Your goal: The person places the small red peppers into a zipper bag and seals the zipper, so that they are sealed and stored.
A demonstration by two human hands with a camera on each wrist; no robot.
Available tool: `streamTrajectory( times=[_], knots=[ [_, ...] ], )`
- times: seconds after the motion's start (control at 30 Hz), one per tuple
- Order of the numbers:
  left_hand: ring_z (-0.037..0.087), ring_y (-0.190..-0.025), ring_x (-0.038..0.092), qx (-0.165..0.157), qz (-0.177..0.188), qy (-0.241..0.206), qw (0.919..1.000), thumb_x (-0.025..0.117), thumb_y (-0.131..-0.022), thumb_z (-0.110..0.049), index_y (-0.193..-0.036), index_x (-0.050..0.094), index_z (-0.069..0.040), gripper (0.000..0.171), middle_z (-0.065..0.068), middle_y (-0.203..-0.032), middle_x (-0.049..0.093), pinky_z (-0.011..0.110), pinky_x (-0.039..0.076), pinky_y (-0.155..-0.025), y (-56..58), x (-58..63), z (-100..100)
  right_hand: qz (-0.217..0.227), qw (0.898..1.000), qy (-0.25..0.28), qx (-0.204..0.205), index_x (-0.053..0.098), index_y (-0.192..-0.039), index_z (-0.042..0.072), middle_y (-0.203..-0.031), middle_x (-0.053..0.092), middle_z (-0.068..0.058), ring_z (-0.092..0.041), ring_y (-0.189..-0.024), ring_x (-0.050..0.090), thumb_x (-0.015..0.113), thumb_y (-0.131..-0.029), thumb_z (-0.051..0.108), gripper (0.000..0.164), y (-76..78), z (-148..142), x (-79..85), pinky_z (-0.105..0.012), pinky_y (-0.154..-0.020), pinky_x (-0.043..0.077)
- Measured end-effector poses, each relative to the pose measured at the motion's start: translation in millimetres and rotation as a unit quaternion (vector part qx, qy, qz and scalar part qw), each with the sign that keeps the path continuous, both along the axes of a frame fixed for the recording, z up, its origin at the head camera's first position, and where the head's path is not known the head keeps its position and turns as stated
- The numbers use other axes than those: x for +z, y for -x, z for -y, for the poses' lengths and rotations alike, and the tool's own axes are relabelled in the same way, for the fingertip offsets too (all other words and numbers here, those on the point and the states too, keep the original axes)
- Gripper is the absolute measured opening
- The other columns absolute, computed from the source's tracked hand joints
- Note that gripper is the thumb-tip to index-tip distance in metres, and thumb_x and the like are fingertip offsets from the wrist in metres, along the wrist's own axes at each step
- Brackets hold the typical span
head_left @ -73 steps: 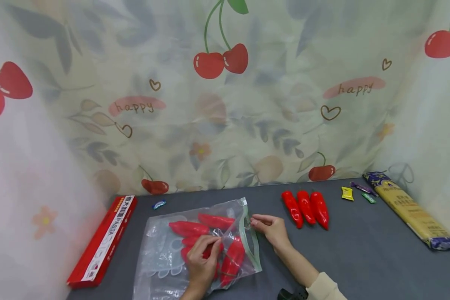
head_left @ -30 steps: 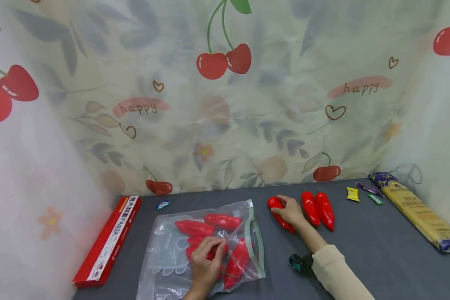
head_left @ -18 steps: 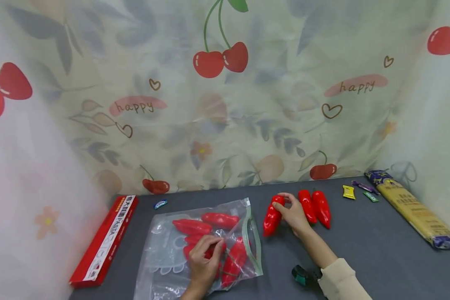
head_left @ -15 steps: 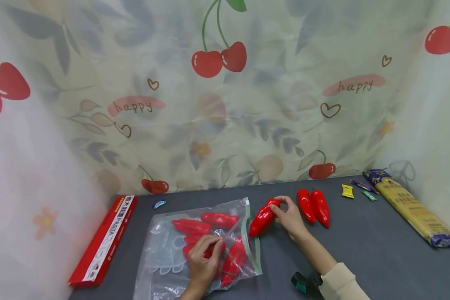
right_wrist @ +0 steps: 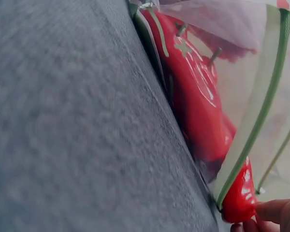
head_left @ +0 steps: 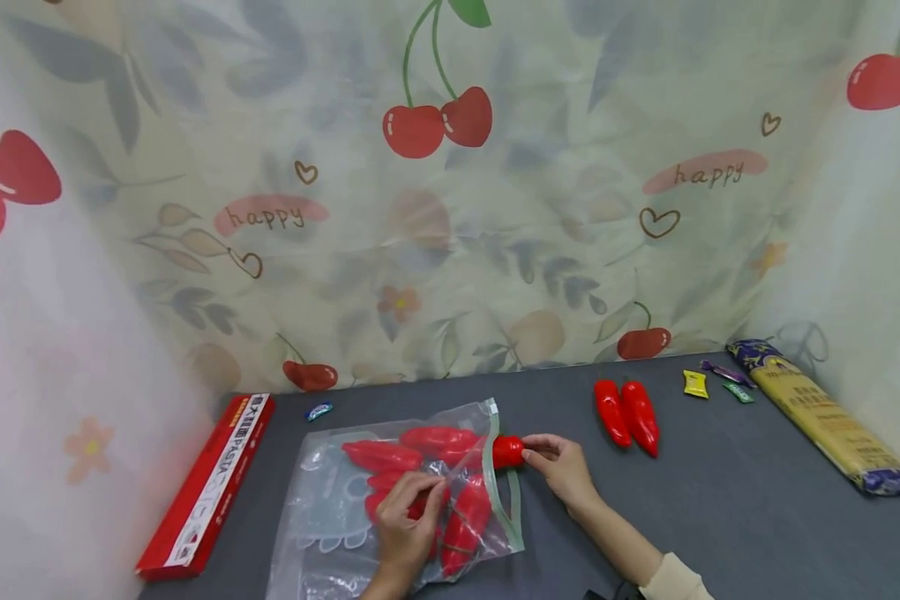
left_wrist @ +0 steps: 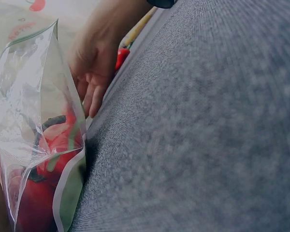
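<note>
My left hand [head_left: 408,521] pinches the upper film of a clear zip bag [head_left: 300,467], lifting it so the green-edged mouth gapes to the right. Several red peppers [head_left: 381,456] lie inside, some partly covered by that hand. With thumb and fingers my right hand [head_left: 562,471] holds one more red pepper [head_left: 507,452] by its blunt end, which sticks out of the mouth. The rest of this pepper is within the bag, as the right wrist view also shows at the green zip strip [right_wrist: 261,116]. Two red peppers [head_left: 626,415] lie side by side to the right.
A red pasta box [head_left: 206,483] lies at the left, with a small blue candy [head_left: 318,411] near it. At the right are a yellow candy [head_left: 695,383], a purple and a green candy, and a long yellow noodle packet [head_left: 825,417]. A patterned curtain [head_left: 450,250] stands behind the table.
My right hand left the bag's mouth, picked up the leftmost of three red peppers, carried it left and slid its tip into the bag. The left hand stayed on the film.
</note>
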State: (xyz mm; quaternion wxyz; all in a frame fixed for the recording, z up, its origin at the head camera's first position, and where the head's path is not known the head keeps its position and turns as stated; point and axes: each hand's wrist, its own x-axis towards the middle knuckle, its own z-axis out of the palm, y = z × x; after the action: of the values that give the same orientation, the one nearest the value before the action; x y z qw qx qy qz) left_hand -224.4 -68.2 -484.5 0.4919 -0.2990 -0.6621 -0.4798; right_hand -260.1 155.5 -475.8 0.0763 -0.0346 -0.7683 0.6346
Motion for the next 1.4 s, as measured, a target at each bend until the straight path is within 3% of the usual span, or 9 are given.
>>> streamTrajectory(
  times=[0.13,0.33,0.4,0.67,0.77,0.9,1.03,1.23,1.4],
  knots=[
    [0.012,-0.069,0.063,-0.008,-0.001,0.000,1.0000,0.072,-0.068,0.008,-0.084,0.068,0.000,0.018,0.008,-0.076,0.066,0.014,0.050,-0.069,0.1,-0.2,-0.2,-0.008,1.000,0.015,0.019,0.067,-0.100,-0.003,-0.098,0.068,-0.017,-0.008,-0.079,0.063,0.065,-0.083,0.007,0.021,-3.3,9.3,2.1,-0.015,-0.069,0.049],
    [0.013,-0.070,0.063,-0.019,-0.006,0.000,0.9998,0.072,-0.067,0.010,-0.084,0.068,0.000,0.021,0.008,-0.077,0.066,0.015,0.050,-0.070,0.1,0.1,-0.4,-0.019,0.983,0.057,0.173,0.051,-0.117,-0.014,-0.111,0.061,-0.028,-0.001,-0.085,0.062,0.052,-0.090,0.004,0.033,-9.0,28.1,0.7,-0.019,-0.077,0.052],
    [0.013,-0.070,0.063,-0.022,-0.006,0.002,0.9997,0.072,-0.067,0.010,-0.085,0.068,0.000,0.021,0.008,-0.077,0.066,0.015,0.050,-0.070,-0.1,0.0,-1.0,-0.015,0.981,0.067,0.180,0.048,-0.119,-0.016,-0.111,0.060,-0.029,0.002,-0.084,0.061,0.050,-0.088,0.002,0.036,-10.5,31.2,-0.6,-0.018,-0.075,0.051],
    [0.014,-0.072,0.063,-0.019,-0.001,-0.007,0.9998,0.072,-0.067,0.010,-0.084,0.068,0.001,0.020,0.010,-0.077,0.066,0.015,0.050,-0.073,0.2,0.2,-1.8,-0.017,0.979,0.142,0.147,0.048,-0.120,-0.015,-0.114,0.060,-0.029,-0.013,-0.093,0.066,0.052,-0.088,-0.001,0.035,-1.2,4.1,3.8,-0.025,-0.081,0.053],
    [0.014,-0.072,0.063,-0.019,0.002,-0.006,0.9998,0.072,-0.067,0.010,-0.085,0.068,0.001,0.021,0.009,-0.077,0.066,0.015,0.050,-0.073,0.1,0.3,-1.3,-0.036,0.986,0.112,0.114,0.048,-0.120,-0.015,-0.115,0.059,-0.029,-0.012,-0.094,0.066,0.052,-0.088,-0.002,0.034,6.0,-18.9,12.2,-0.024,-0.081,0.052],
    [0.014,-0.072,0.063,-0.018,0.001,-0.006,0.9998,0.072,-0.067,0.011,-0.085,0.068,0.001,0.021,0.009,-0.077,0.066,0.015,0.050,-0.073,0.0,0.1,-0.7,-0.058,0.997,0.039,0.036,0.050,-0.120,-0.013,-0.118,0.057,-0.030,0.002,-0.089,0.063,0.054,-0.089,0.001,0.034,22.0,-54.5,26.5,-0.014,-0.078,0.050],
    [0.014,-0.072,0.064,-0.017,0.002,-0.004,0.9998,0.072,-0.067,0.011,-0.085,0.068,0.000,0.021,0.009,-0.077,0.066,0.015,0.049,-0.073,0.6,0.3,0.3,-0.047,0.997,-0.038,-0.054,0.052,-0.123,-0.007,-0.123,0.055,-0.026,0.005,-0.090,0.060,0.055,-0.090,0.007,0.035,38.7,-84.4,37.5,-0.007,-0.075,0.045],
    [0.013,-0.072,0.063,-0.019,0.006,-0.002,0.9998,0.072,-0.067,0.010,-0.086,0.068,-0.001,0.022,0.008,-0.078,0.066,0.015,0.049,-0.073,0.2,-0.3,0.7,-0.003,0.988,-0.108,-0.106,0.049,-0.129,0.000,-0.130,0.052,-0.021,-0.031,-0.119,0.051,0.054,-0.091,0.012,0.040,56.1,-105.3,39.5,-0.037,-0.100,0.041],
    [0.013,-0.072,0.063,-0.016,0.008,-0.001,0.9998,0.072,-0.068,0.010,-0.086,0.068,-0.001,0.021,0.008,-0.078,0.066,0.015,0.049,-0.073,-0.1,-0.8,0.4,0.013,0.985,-0.147,-0.094,0.044,-0.133,0.000,-0.134,0.046,-0.024,-0.038,-0.124,0.043,0.053,-0.090,0.012,0.045,64.9,-105.3,35.0,-0.047,-0.103,0.036]
  ],
)
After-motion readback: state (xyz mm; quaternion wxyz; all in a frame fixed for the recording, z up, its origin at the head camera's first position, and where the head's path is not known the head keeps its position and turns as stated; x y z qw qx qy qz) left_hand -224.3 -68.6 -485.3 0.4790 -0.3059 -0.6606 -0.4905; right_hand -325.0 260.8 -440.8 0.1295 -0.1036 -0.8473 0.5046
